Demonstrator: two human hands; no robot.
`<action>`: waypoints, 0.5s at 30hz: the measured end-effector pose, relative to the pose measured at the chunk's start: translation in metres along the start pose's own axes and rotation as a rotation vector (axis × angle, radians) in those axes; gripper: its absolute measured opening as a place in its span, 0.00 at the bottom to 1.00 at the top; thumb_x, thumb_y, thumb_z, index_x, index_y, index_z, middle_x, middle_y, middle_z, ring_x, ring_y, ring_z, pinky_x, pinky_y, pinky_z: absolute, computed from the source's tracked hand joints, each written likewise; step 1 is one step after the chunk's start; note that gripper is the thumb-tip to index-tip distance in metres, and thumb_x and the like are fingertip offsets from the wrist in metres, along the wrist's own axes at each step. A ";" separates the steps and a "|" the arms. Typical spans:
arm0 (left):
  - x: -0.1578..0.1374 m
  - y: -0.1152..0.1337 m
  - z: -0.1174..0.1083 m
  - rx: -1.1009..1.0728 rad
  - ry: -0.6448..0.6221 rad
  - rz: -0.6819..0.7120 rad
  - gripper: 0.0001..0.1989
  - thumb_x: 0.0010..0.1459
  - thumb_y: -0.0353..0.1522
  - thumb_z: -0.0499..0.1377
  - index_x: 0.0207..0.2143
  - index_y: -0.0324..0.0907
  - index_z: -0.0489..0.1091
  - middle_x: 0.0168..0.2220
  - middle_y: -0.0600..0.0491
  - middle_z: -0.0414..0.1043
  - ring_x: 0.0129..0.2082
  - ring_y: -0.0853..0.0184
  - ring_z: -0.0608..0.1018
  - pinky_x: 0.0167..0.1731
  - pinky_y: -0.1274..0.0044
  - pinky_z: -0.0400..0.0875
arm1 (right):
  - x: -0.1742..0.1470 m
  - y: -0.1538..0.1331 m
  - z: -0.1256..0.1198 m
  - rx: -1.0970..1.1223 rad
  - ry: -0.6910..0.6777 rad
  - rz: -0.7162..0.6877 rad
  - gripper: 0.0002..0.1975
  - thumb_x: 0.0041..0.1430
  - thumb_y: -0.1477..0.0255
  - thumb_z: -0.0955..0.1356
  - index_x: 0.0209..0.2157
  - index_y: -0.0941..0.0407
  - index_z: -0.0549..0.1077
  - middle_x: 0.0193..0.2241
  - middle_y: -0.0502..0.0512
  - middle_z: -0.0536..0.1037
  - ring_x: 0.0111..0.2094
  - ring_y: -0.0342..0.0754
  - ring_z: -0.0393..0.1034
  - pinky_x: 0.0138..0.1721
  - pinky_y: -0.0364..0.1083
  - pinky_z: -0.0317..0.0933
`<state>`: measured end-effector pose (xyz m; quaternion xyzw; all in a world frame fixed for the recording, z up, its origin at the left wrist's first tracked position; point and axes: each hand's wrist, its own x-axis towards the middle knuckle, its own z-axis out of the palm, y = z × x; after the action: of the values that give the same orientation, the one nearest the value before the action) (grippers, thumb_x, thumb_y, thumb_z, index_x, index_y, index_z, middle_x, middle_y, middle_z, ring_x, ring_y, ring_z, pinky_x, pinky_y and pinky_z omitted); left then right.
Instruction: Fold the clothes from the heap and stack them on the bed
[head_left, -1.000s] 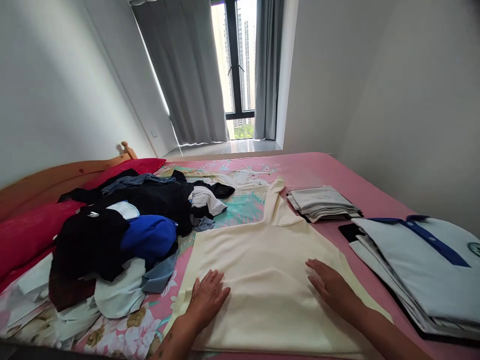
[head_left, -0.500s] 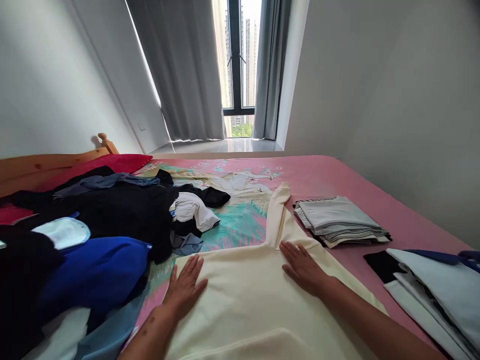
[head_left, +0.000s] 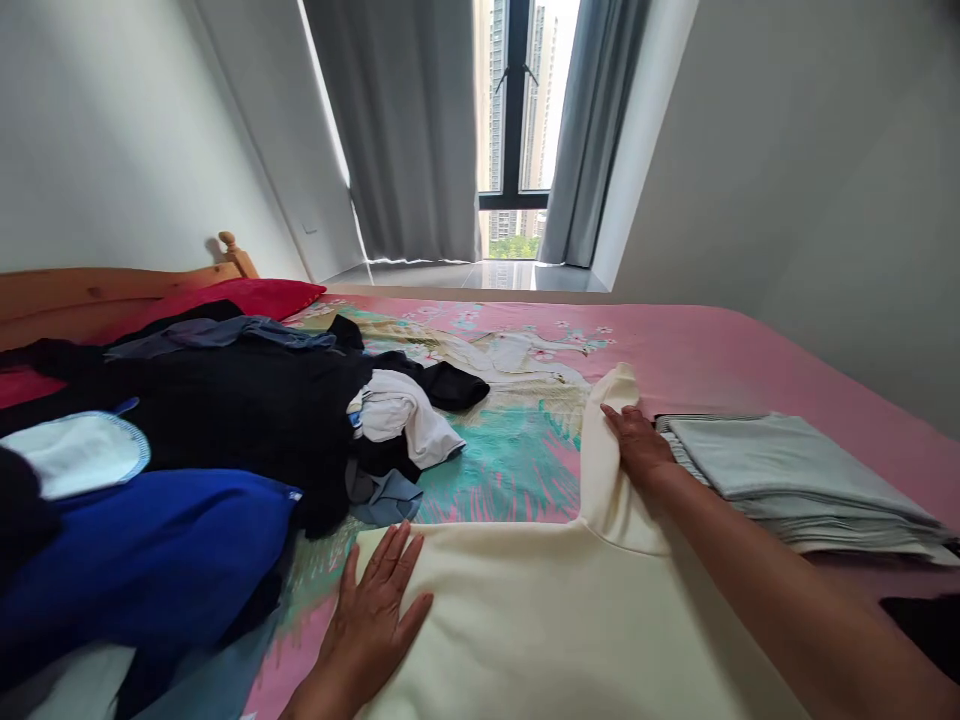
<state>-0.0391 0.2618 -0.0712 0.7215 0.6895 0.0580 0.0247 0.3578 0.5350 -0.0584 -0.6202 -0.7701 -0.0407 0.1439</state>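
Observation:
A cream long-sleeved top (head_left: 517, 590) lies spread on the bed in front of me, with one sleeve (head_left: 604, 450) stretched away toward the window. My left hand (head_left: 379, 600) rests flat on the top's left edge, fingers extended. On the far part of that sleeve, close to its cuff, lies my right hand (head_left: 637, 445), its fingers stretched out over the fabric. The right forearm crosses above the right side of the top and hides part of it.
Loose dark clothes (head_left: 247, 410) are heaped at left, with a blue garment (head_left: 180, 550) and a white one (head_left: 405, 410). A folded grey stack (head_left: 787, 470) stands right of the sleeve. Behind are a red pillow (head_left: 262, 297) and the wooden headboard (head_left: 112, 295).
My right hand has slid away from me, from the base of the sleeve to near its cuff. The left hand stays on the top's left edge. The view has shifted somewhat.

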 end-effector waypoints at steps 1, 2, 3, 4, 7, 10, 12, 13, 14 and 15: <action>-0.001 0.000 -0.001 -0.008 -0.006 0.007 0.30 0.61 0.47 0.43 0.63 0.55 0.38 0.66 0.58 0.39 0.65 0.63 0.47 0.61 0.59 0.27 | 0.003 -0.001 0.000 -0.015 -0.017 -0.043 0.23 0.57 0.76 0.59 0.54 0.53 0.64 0.52 0.64 0.63 0.48 0.56 0.62 0.42 0.51 0.59; -0.002 0.000 -0.002 -0.017 -0.014 0.012 0.30 0.61 0.47 0.43 0.63 0.55 0.38 0.66 0.58 0.38 0.65 0.63 0.47 0.61 0.59 0.27 | 0.005 -0.002 0.000 -0.029 -0.029 -0.083 0.20 0.56 0.75 0.61 0.51 0.54 0.68 0.53 0.64 0.63 0.49 0.57 0.61 0.43 0.52 0.59; -0.002 0.001 -0.002 -0.024 -0.020 0.015 0.30 0.61 0.47 0.43 0.63 0.55 0.37 0.66 0.58 0.38 0.65 0.63 0.46 0.61 0.59 0.27 | 0.006 -0.002 -0.002 -0.044 -0.036 -0.117 0.17 0.55 0.75 0.62 0.47 0.56 0.71 0.53 0.65 0.64 0.50 0.59 0.60 0.45 0.54 0.58; -0.002 0.001 -0.002 -0.030 -0.024 0.017 0.30 0.61 0.47 0.43 0.63 0.55 0.37 0.66 0.57 0.38 0.65 0.63 0.46 0.61 0.59 0.27 | 0.005 -0.001 -0.005 -0.059 -0.034 -0.140 0.15 0.54 0.75 0.63 0.43 0.58 0.73 0.53 0.66 0.64 0.51 0.60 0.59 0.47 0.56 0.56; -0.003 0.001 -0.001 -0.034 -0.007 0.007 0.31 0.61 0.46 0.44 0.63 0.55 0.37 0.67 0.57 0.37 0.65 0.61 0.44 0.61 0.57 0.26 | -0.002 0.009 -0.024 -0.101 -0.011 -0.197 0.11 0.53 0.76 0.63 0.37 0.60 0.75 0.53 0.66 0.64 0.56 0.61 0.53 0.52 0.58 0.49; -0.004 0.001 0.000 -0.037 0.035 -0.015 0.33 0.60 0.46 0.46 0.64 0.52 0.38 0.67 0.55 0.37 0.66 0.59 0.41 0.60 0.57 0.26 | -0.017 0.028 -0.059 -0.142 0.005 -0.293 0.08 0.50 0.75 0.63 0.33 0.57 0.73 0.50 0.60 0.69 0.59 0.58 0.49 0.58 0.57 0.42; -0.004 0.003 -0.002 -0.047 0.051 -0.034 0.34 0.59 0.46 0.47 0.64 0.49 0.39 0.67 0.53 0.35 0.66 0.58 0.40 0.61 0.58 0.27 | -0.033 0.040 -0.086 -0.135 0.021 -0.381 0.06 0.49 0.73 0.63 0.31 0.55 0.71 0.45 0.58 0.72 0.57 0.56 0.52 0.59 0.56 0.39; -0.004 0.003 -0.004 -0.053 0.058 -0.053 0.33 0.59 0.45 0.47 0.64 0.48 0.39 0.67 0.53 0.35 0.66 0.59 0.40 0.61 0.58 0.29 | -0.042 0.045 -0.100 -0.112 0.030 -0.412 0.06 0.49 0.72 0.63 0.30 0.54 0.70 0.42 0.59 0.73 0.55 0.55 0.56 0.59 0.55 0.40; -0.003 0.003 -0.007 -0.059 0.062 -0.088 0.32 0.60 0.42 0.46 0.64 0.47 0.40 0.67 0.52 0.35 0.66 0.60 0.40 0.61 0.59 0.30 | -0.052 0.048 -0.113 -0.076 0.032 -0.422 0.07 0.51 0.70 0.61 0.31 0.54 0.69 0.39 0.59 0.74 0.51 0.54 0.61 0.57 0.54 0.45; -0.001 0.003 -0.010 -0.066 0.065 -0.134 0.31 0.60 0.39 0.45 0.64 0.46 0.42 0.67 0.52 0.36 0.66 0.60 0.41 0.61 0.60 0.32 | -0.064 0.049 -0.124 -0.031 0.026 -0.399 0.08 0.52 0.69 0.60 0.32 0.54 0.68 0.37 0.60 0.74 0.45 0.52 0.66 0.53 0.52 0.51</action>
<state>-0.0375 0.2603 -0.0606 0.6702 0.7345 0.1023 0.0296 0.4387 0.4555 0.0372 -0.4569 -0.8750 -0.0885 0.1334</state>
